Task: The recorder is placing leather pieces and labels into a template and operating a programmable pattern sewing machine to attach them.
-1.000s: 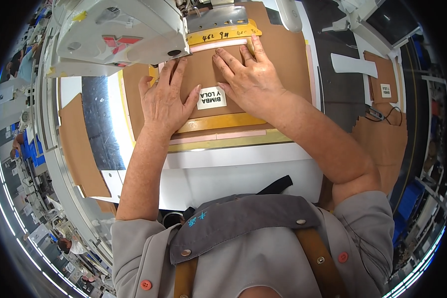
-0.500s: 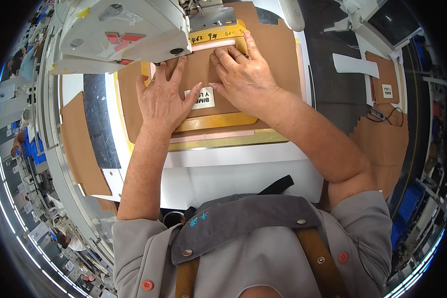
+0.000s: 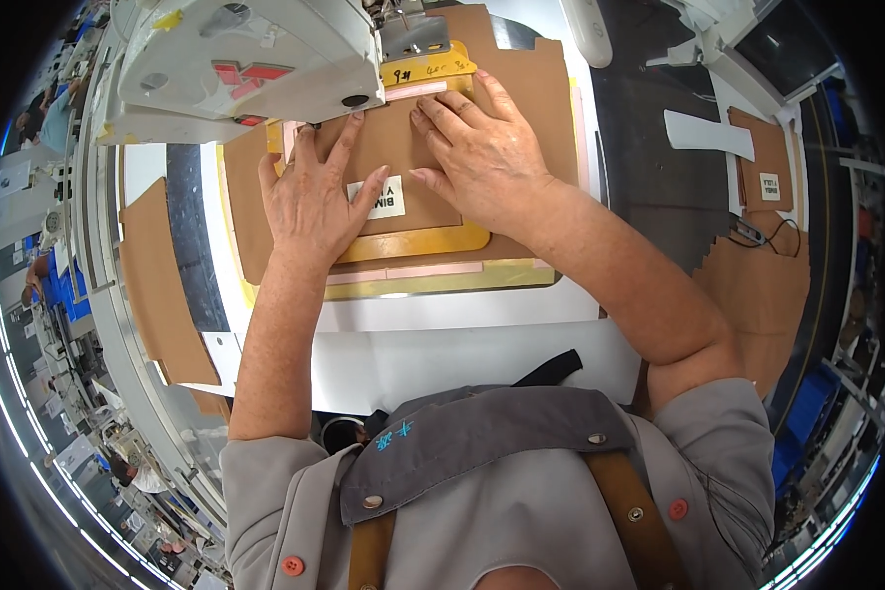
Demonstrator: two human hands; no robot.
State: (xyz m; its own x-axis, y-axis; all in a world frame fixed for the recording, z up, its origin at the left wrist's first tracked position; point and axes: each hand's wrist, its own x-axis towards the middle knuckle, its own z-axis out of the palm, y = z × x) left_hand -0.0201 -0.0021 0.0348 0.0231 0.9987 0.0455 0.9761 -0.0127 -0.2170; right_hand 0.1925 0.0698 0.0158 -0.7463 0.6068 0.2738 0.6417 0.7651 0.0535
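Observation:
Both hands lie on a brown leather or fabric panel [image 3: 523,128] with a yellow frame-shaped template [image 3: 418,242] on it. My left hand [image 3: 310,197] rests with fingers spread on the left part, its fingertips close to the sewing machine head [image 3: 246,79]. On the right, my right hand [image 3: 487,147] lies open, its index fingertip touching the template's far right corner. A white printed label [image 3: 389,200] sits between the two thumbs. Under the panel shows a yellow-edged board [image 3: 442,279] with pink strips. The machine's metal plate [image 3: 413,37] stands at the template's far edge; the needle cannot be made out.
At the left lies another brown piece [image 3: 172,285]. To the right are a stack of brown panels [image 3: 760,162] with a white strip [image 3: 708,135] partly over it, a small snipping tool [image 3: 747,230] and a larger brown piece [image 3: 757,295]. A monitor [image 3: 782,49] stands far right.
The panel, template, label and board have slid to the left together under the machine. My left hand has shifted slightly left with them; my right hand has moved only a little.

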